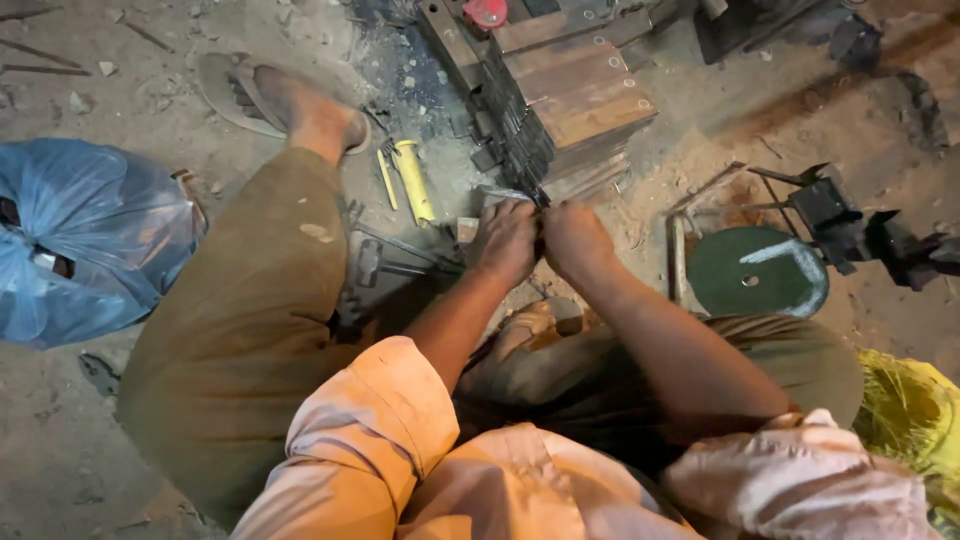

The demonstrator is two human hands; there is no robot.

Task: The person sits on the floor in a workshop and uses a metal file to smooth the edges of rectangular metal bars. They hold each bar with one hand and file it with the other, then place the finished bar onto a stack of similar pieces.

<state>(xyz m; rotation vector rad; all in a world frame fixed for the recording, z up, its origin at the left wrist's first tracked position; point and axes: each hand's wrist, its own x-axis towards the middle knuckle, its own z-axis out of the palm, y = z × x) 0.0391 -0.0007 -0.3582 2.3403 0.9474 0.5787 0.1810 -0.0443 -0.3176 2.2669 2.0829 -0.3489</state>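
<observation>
Rolled pale sleeves nearest; left hand (507, 240), right hand (573, 238) pressed together, pinching thin dark metal piece (541, 197) beside rusty stacked plates (585, 95).

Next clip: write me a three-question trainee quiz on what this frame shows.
1. True or false: the left hand and right hand are pressed close together at the near edge of the stack of flat metal pieces.
2. What lies on the ground just left of the hands?
A. a yellow-handled tool
B. a red bucket
C. a coiled rope
3. What colour is the round disc lying to the right of the hands?

Key
1. True
2. A
3. Dark green, with a pale streak across it
</observation>
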